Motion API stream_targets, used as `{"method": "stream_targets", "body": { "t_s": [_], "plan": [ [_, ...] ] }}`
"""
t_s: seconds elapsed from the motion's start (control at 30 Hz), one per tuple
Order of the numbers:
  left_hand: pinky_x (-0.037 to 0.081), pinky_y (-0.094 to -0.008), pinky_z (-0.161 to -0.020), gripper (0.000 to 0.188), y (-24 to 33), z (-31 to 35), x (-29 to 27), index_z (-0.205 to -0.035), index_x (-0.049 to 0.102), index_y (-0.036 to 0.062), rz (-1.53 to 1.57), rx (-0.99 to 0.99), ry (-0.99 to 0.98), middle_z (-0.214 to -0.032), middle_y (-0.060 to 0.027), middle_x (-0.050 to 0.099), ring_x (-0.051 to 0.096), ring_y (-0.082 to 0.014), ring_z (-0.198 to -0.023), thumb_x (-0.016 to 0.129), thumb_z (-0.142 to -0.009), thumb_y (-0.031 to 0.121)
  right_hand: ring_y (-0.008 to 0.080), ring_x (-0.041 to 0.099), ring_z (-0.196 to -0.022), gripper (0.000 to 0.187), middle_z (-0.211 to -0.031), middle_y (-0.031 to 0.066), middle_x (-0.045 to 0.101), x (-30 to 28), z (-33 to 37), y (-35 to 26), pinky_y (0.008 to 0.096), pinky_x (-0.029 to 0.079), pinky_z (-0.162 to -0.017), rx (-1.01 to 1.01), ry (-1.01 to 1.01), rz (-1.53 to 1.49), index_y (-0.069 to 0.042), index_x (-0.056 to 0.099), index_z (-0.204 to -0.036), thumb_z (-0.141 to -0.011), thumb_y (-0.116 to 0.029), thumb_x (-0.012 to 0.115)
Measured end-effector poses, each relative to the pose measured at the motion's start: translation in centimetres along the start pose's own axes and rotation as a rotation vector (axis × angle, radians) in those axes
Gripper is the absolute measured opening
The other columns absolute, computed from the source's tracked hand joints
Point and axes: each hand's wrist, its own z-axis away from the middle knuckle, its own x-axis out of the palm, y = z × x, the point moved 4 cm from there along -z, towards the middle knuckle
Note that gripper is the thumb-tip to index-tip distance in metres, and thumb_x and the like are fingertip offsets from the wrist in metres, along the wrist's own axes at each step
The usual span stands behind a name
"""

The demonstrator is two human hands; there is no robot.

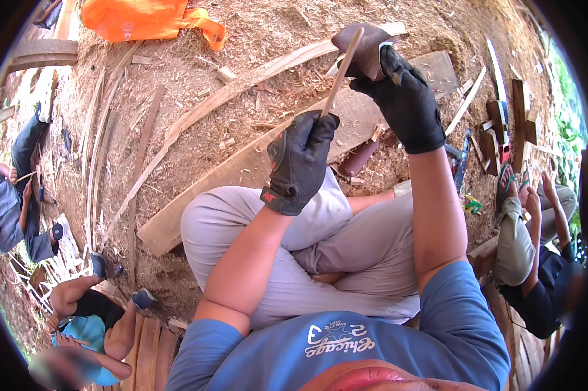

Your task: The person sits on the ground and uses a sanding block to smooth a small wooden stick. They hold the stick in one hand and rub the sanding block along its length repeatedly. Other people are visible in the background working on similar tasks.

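Note:
In my gloved left hand (299, 159), closed round its lower end, a thin pale wooden stick (341, 77) points up and slightly right. A gloved right hand (408, 107), mine, pinches a floppy brown sheet (377, 47) that looks like sandpaper. The sheet hangs behind the stick's upper end; whether they touch I cannot tell. Both hands are raised in front of my crossed legs. Beneath them lies a long wooden board (202, 207) on the ground, with a rolled brown sheet (359, 158) beside it.
Shavings and long wood strips (183, 127) cover the ground. An orange bag (134, 19) lies at the far left. A handsaw (498, 72) and wood blocks (520, 117) are at right. People sit at left (92, 319) and right (535, 260).

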Motion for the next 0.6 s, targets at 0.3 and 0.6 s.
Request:
{"method": "stream_targets", "body": {
  "t_s": [0.3, 0.6],
  "plan": [
    [0.052, -0.0353, -0.067, 0.027, -1.1, -0.2, 0.2, -0.115, 0.076, 0.003, 0.132, -0.098, 0.007, -0.081, -0.0081, 0.071, 0.066, -0.0172, -0.073, 0.069, -0.104, 0.026, 0.029, 0.071, -0.114, 0.045, -0.114, 0.0107, 0.064, 3.5, 0.9, 0.9, 0.0431, 0.059, -0.101, 0.216, -0.079, -0.325, 0.003, 0.061, -0.138, -0.107, -0.03, 0.057],
    [0.041, -0.0236, -0.056, 0.027, -1.7, -0.2, 1.0, -0.119, 0.074, 0.0042, 0.273, -0.182, -0.237, -0.078, 0.0001, 0.066, 0.047, -0.0032, -0.061, 0.057, -0.111, 0.024, 0.0357, 0.073, -0.113, 0.038, -0.117, 0.0156, 0.068, 3.8, 1.0, -0.5, 0.0479, 0.058, -0.101, 0.28, 0.008, -0.397, 0.005, 0.061, -0.134, -0.111, -0.025, 0.054]
  ]
}}
